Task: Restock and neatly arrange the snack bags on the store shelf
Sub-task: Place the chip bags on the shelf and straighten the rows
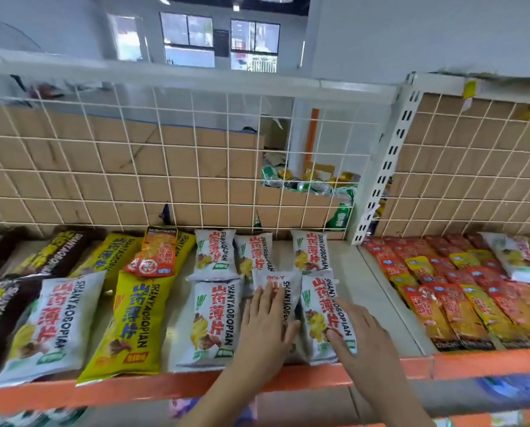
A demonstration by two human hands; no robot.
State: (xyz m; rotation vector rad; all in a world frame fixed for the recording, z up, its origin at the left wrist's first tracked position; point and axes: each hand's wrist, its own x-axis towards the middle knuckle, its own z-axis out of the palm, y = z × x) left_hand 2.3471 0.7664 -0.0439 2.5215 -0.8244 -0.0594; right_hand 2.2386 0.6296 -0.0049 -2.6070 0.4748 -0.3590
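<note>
Left hand [267, 322] lies flat, fingers straight, on the middle white snack bag [285, 291]. Right hand [360, 334] is flat too, fingertips on the neighbouring white bag [323, 303] at 3 o'clock. Both bags reach the shelf's orange front lip [134, 392]. Bare shelf strip [354, 266] further toward 3 o'clock, before the red packets [442, 291]. Wire grid [165, 167] closes 12 o'clock.

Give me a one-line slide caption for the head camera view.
Open left hand rests on one white Shanyaobopian bag, open right hand on its right neighbour, at the orange shelf edge.

white snack bags [212, 318], red lettering; orange shelf edge [134, 392]
</note>
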